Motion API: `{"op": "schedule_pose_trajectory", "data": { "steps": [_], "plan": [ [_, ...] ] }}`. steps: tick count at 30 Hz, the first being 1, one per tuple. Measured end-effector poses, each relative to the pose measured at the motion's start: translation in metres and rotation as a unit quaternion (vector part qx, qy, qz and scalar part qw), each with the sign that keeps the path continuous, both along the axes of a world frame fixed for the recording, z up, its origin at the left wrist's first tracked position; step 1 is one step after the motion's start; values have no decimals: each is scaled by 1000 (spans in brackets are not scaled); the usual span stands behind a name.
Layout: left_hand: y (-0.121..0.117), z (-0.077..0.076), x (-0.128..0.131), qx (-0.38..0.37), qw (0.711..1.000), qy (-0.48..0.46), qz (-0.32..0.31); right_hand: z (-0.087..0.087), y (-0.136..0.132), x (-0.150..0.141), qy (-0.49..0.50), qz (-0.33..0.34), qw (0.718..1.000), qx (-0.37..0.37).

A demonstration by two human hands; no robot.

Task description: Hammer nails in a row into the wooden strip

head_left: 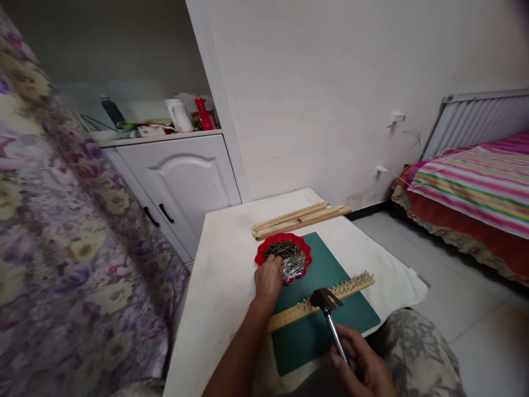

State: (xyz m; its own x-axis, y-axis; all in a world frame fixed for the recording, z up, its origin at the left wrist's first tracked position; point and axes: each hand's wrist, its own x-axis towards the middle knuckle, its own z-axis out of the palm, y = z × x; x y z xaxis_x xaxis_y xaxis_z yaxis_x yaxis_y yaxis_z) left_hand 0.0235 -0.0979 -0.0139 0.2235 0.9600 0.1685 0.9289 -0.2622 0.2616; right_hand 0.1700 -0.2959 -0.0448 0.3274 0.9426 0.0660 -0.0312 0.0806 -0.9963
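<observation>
My left hand (269, 278) reaches into a red scalloped bowl (259, 257) heaped with nails (292, 259). Its fingers are closed among the nails, and whatever they pinch is hidden. In my right hand (361, 361) is a claw hammer (335, 331), gripped by its metal handle. The dark hammer head (322, 298) is over a wooden strip (289, 316); I cannot tell whether it touches. Many nails stand in the strip's right half, some leaning, while small holes dot its left half. The strip lies across a green mat (297, 347).
More wooden strips (297, 220) lie at the back of the white table (219, 264). A floral curtain (82, 248) hangs at left, beside a white cabinet (185, 176) with items on top. A bed (475, 176) with a striped cover stands at right. My knee (421, 353) is near the table's front right.
</observation>
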Motion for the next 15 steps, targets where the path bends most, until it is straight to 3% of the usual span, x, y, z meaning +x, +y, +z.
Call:
{"op": "schedule_pose_trajectory", "data": {
  "steps": [5,9,12,15],
  "plan": [
    [-7,-1,-8,64,997,-47,-16,-2,-1,-5,28,2,1000,11],
    [-18,1,-16,99,980,-168,-29,-2,-2,-8,59,-5,998,9],
    [-38,6,-21,77,952,-296,-32,7,-3,-7,66,-7,998,2],
    [-71,12,-23,7,925,-377,-53,21,-2,-4,46,-12,999,-11]
  ]
}}
